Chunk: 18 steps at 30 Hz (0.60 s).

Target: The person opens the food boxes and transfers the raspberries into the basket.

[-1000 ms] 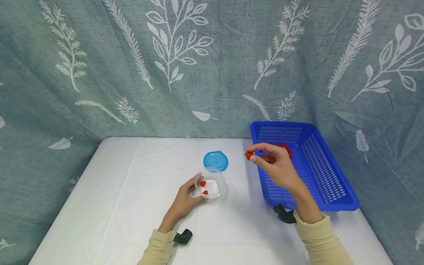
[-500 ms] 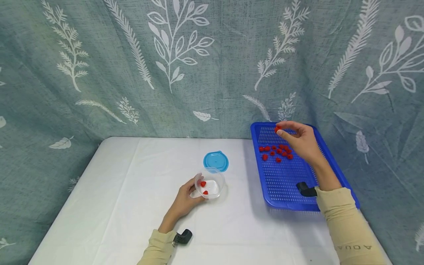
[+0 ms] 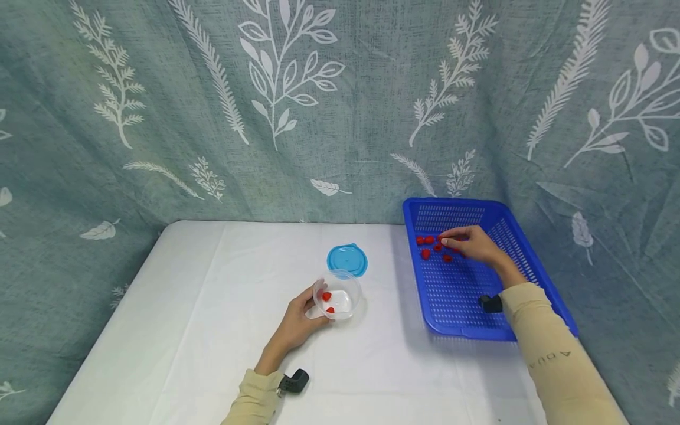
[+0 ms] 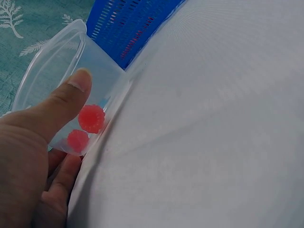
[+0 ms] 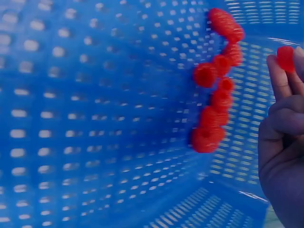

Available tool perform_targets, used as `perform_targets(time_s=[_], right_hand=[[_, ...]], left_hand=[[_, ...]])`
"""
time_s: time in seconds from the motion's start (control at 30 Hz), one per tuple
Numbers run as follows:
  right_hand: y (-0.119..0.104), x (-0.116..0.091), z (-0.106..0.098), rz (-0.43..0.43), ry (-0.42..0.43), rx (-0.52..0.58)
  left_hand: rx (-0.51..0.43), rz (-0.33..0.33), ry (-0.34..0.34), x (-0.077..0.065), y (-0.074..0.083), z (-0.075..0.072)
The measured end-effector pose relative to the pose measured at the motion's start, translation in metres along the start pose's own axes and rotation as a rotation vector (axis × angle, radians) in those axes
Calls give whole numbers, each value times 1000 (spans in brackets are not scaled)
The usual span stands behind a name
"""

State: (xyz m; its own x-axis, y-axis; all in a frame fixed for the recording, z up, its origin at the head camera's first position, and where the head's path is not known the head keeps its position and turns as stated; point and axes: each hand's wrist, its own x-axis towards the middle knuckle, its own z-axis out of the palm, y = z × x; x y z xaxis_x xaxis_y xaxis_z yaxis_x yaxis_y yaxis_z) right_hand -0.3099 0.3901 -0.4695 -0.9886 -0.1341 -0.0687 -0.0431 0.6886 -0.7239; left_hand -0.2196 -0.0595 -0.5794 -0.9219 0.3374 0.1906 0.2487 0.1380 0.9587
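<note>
A clear plastic tub [image 3: 350, 289] stands tilted on the white table, gripped by my left hand [image 3: 298, 319] with the thumb on one side and fingers on the other. Two red raspberries [image 4: 91, 118] lie inside it. My right hand [image 3: 480, 245] reaches down into the blue plastic basket [image 3: 451, 324], its fingertips close to the raspberries there. A red raspberry [image 5: 285, 58] is pinched between the fingertips of that hand in the right wrist view. Several more raspberries [image 5: 205, 75] lie on the basket floor, some partly hidden by the hand in the head view.
A round blue lid [image 3: 346, 258] lies on the white tablecloth [image 3: 223, 295] just behind the tub. The basket's raised, slotted walls surround the right hand. A green leaf-patterned curtain [image 3: 361, 106] hangs along the table's back edge.
My right hand has carried the raspberry rightward from the basket's left rim, over the basket, and then lowered it inside. The left hand and the tub have stayed in place.
</note>
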Motion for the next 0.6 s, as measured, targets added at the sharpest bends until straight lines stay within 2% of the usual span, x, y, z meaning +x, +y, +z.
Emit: perform_targets(time_s=[0.17, 0.33, 0.6], right_hand=[[10, 6, 8, 40, -83, -9], [18, 10, 15, 46, -162, -31], [28, 16, 21, 26, -169, -53]], left_hand=[[-10, 25, -16, 1, -8, -2], [-4, 14, -35, 1, -10, -4], [29, 3, -45, 1, -12, -6]])
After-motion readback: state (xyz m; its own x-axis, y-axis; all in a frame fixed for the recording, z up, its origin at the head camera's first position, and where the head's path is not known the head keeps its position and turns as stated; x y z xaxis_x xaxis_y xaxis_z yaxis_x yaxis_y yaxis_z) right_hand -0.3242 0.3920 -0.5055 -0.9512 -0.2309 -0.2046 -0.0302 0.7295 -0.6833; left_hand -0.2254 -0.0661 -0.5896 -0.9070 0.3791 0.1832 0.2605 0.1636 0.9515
